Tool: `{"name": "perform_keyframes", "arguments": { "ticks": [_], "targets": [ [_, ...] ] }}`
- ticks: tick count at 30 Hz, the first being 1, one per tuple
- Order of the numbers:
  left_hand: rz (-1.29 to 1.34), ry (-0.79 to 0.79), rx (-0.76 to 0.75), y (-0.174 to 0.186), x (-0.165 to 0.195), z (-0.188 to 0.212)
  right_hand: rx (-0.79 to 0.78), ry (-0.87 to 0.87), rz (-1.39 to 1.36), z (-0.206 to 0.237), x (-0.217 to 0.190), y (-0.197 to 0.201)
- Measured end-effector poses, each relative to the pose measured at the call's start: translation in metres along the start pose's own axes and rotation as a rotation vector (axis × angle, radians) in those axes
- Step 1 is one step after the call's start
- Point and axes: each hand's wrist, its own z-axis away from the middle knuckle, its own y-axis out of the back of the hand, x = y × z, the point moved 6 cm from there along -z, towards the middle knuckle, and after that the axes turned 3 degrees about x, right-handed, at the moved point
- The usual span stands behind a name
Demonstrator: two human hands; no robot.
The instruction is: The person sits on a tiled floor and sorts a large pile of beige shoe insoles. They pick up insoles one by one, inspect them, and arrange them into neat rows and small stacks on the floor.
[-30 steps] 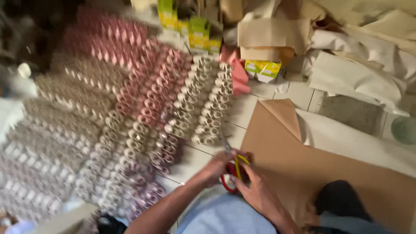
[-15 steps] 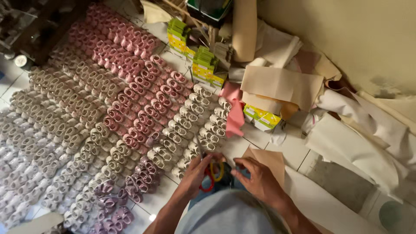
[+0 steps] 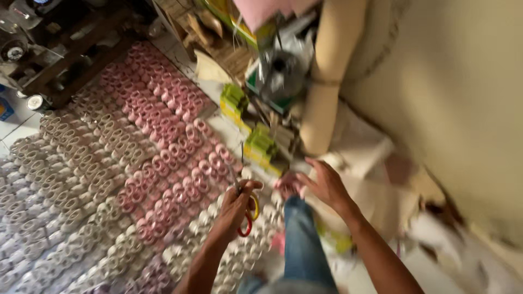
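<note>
Head view, looking down: the left hand (image 3: 235,209) is closed around the handles of a pair of scissors (image 3: 246,209), red and yellow, with the thin blades pointing up and away from the fingers. The right hand (image 3: 322,184) reaches forward with fingers loosely spread and curled, its fingertips at a small pinkish piece (image 3: 287,186); motion blur prevents confirming whether the piece is pinched or only touched. A knee in blue denim (image 3: 300,239) lies between and just below the two hands.

Surroundings:
- Left of and beyond the left hand, rows of small shoe-like pieces (image 3: 163,136) cover the floor: pink rows nearest the scissors, cream and pale rows farther left.
- Beyond the right hand stand green-and-yellow boxes (image 3: 260,147) and a tan paper roll (image 3: 324,81) leaning against the wall (image 3: 447,98).

Handling notes, as judgement:
- Keep the blades pointed away from the right hand while it works close by.
- Hold the scissors steady at the handles; the blades sit directly over the nearest pink row, so a drop in height could disturb the rows.
- Grip the pinkish piece firmly at its edge before bringing the blades near, and keep the fingertips out of the cutting line.
- Move the right wrist slowly; the boxes stand just beyond it.
</note>
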Motion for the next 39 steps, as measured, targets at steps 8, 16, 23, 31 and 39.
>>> {"name": "perform_keyframes", "arguments": {
  "ticks": [8,16,23,31,39],
  "targets": [
    [-0.467,-0.216,0.35,-0.044,0.06,-0.318,0.004,0.29,0.302,-0.296,0.011,-0.056],
    [-0.569,-0.502,0.507,-0.038,0.056,-0.392,-0.135,0.362,0.664,-0.342,0.033,-0.106],
    [-0.499,-0.383,0.669,-0.022,0.031,-0.356,-0.194,0.547,0.593,-0.313,0.021,-0.115],
    [-0.469,-0.265,0.708,0.037,-0.02,-0.211,-0.246,0.861,0.612,-0.198,-0.075,-0.116],
    [-0.237,-0.164,0.941,0.108,-0.03,0.069,-0.478,1.127,0.453,-0.017,-0.237,-0.146]
  ]
}}
